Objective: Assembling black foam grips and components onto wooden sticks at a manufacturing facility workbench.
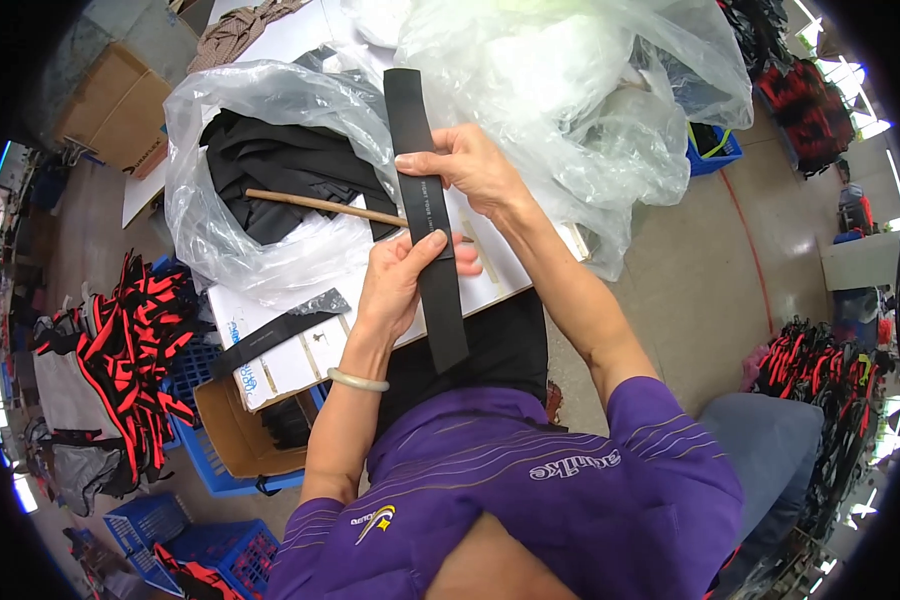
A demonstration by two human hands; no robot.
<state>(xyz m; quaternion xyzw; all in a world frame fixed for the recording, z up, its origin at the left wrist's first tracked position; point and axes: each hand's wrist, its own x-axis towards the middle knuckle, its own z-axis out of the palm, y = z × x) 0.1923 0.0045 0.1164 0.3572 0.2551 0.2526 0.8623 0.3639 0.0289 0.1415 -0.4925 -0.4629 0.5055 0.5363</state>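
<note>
A long flat black fabric strip [410,130] with small pale print runs slantwise between my hands, its lower end over the table's near edge. My left hand [398,278] pinches it below the middle, thumb on top and fingers behind. Higher up, my right hand [475,172] grips the strip's right edge between thumb and fingers. A thin wooden stick [320,205] passes behind the strip; whether my left hand also holds it I cannot tell. To the left, a clear plastic bag [195,190] lies open around a pile of black strips [280,160].
Another black strip [275,338] lies on the white tabletop [370,345] at its near left corner. More clear plastic [560,110] covers the far right. Below left stand a cardboard box [235,430] and blue crates [150,530]. Red-and-black pieces [130,370] are heaped at the left.
</note>
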